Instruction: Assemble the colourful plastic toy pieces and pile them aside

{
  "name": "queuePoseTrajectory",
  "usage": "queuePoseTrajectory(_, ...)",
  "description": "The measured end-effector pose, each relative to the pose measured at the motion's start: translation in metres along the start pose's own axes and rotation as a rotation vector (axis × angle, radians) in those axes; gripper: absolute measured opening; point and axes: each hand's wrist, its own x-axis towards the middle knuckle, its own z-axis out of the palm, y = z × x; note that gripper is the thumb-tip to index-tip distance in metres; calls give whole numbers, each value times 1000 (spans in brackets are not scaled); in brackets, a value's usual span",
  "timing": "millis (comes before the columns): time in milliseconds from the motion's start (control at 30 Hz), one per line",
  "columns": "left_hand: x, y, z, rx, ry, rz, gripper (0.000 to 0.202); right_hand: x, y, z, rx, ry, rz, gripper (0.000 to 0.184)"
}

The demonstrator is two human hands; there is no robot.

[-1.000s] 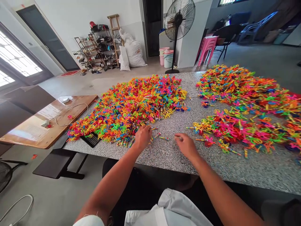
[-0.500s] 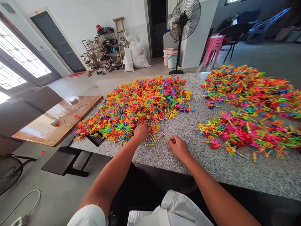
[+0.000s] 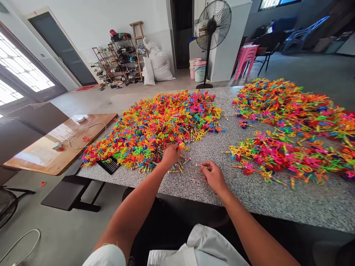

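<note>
My left hand [image 3: 171,155] is closed in a pinch on a small orange plastic ring piece [image 3: 181,146] at the near edge of a big heap of bright plastic pieces [image 3: 163,123]. My right hand [image 3: 213,176] rests on the speckled table [image 3: 249,199] with its fingers pinched on a small striped tube [image 3: 200,166]. Several more little striped tubes [image 3: 180,166] lie loose between the two hands.
Two more heaps of coloured pieces lie at the right, one far [image 3: 285,98] and one near [image 3: 291,155]. A black comb-like grid [image 3: 108,166] pokes from under the left heap. A wooden side table [image 3: 55,144] with a cable stands left; a standing fan [image 3: 212,26] is behind.
My left hand has come out of the heap's edge holding an orange piece. My right hand has stayed near the loose tubes, now pinching one.
</note>
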Motion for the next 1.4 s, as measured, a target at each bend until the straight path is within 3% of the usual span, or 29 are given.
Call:
queuePoseTrajectory(133, -23, 12, -6, -750, -261, -68, 26, -4, -19, 3, 333, -31, -14, 31)
queuePoseTrajectory(233, -42, 24, -4, -1073, -384, -115, 38, -7, -30, 8, 440, -47, -21, 33)
queuePoseTrajectory(333, -54, 30, 3, -993, -355, -119, 37, -8, -36, 7, 453, -9, -57, 33)
queuePoseTrajectory(433, -61, 33, 8, -637, -251, 21, 21, -9, -38, -1, 354, 56, -162, 31)
queuePoseTrajectory(533, -66, 37, 7, -393, -236, 195, 7, -11, -39, -9, 164, 1, -221, 28)
queuePoseTrajectory(600, -68, 40, 3, -357, -219, 213, 6, -14, -40, -12, 61, -52, -215, 26)
queuePoseTrajectory(667, -69, 42, 0, -410, -223, 159, 10, -17, -40, -12, 18, -79, -189, 25)
queuePoseTrajectory(833, -72, 38, -5, -840, -446, 23, 24, -19, -34, -14, 88, -151, -91, 28)
queuePoseTrajectory(900, -73, 35, -6, -943, -476, -8, 31, -18, -33, -16, 154, -174, -56, 29)
queuePoseTrajectory(1100, -72, 37, -11, -971, -502, -7, 32, -20, -37, -15, 349, -203, 2, 28)
queuePoseTrajectory(1400, -72, 36, -11, -1084, -636, -70, 42, -25, -38, -16, 400, -258, 79, 33)
